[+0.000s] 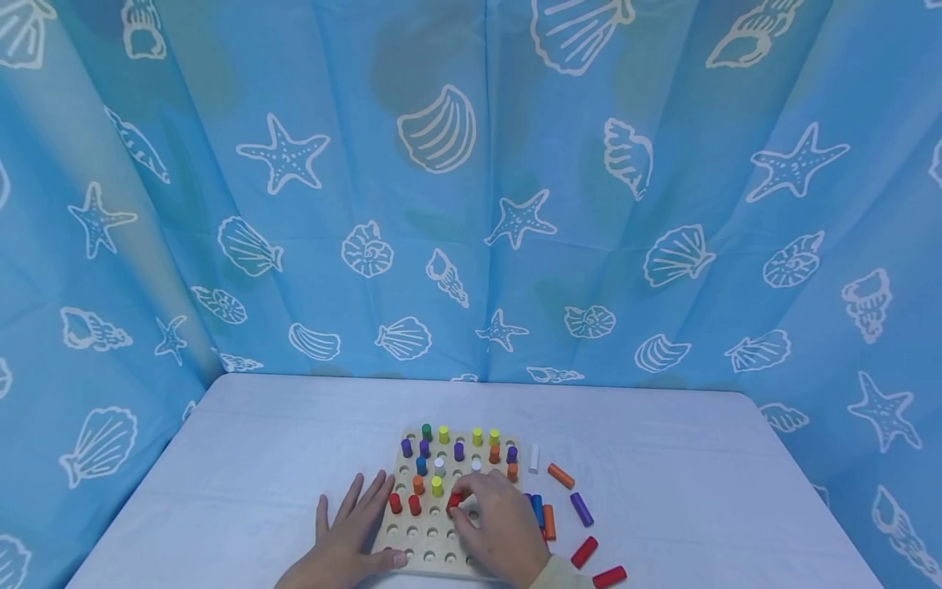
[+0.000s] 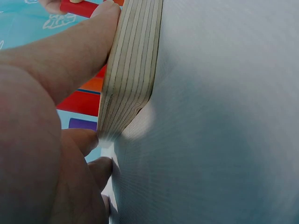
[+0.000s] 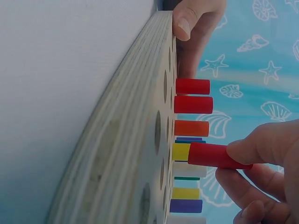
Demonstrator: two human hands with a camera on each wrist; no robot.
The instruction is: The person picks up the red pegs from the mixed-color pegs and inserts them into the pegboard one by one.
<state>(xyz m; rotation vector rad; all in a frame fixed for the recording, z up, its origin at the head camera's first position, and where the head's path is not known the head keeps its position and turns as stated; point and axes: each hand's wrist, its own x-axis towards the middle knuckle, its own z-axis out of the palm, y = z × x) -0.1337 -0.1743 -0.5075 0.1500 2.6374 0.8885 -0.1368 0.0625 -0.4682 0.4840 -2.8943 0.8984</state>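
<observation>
A wooden pegboard (image 1: pixel 421 544) with rows of round holes lies on the table, with coloured pegs standing in some of them. My right hand (image 1: pixel 504 523) pinches a red peg (image 3: pixel 212 155) between thumb and fingers, its free end close over the board's face in the right wrist view. At the board's left edge rests my left hand (image 1: pixel 346 536), fingers spread and straight, thumb on the front left corner. Two red pegs (image 1: pixel 405 504) stand near that left edge. Further back stand yellow (image 1: pixel 477 437), purple, white, orange, blue and green pegs.
Loose pegs lie on the white table (image 1: pixel 662 474) right of the board: a white one (image 1: pixel 534 458), an orange one (image 1: pixel 561 476), a purple one (image 1: pixel 581 510), a red one (image 1: pixel 609 577) and several others. A blue shell-print curtain (image 1: pixel 441 204) hangs behind the table.
</observation>
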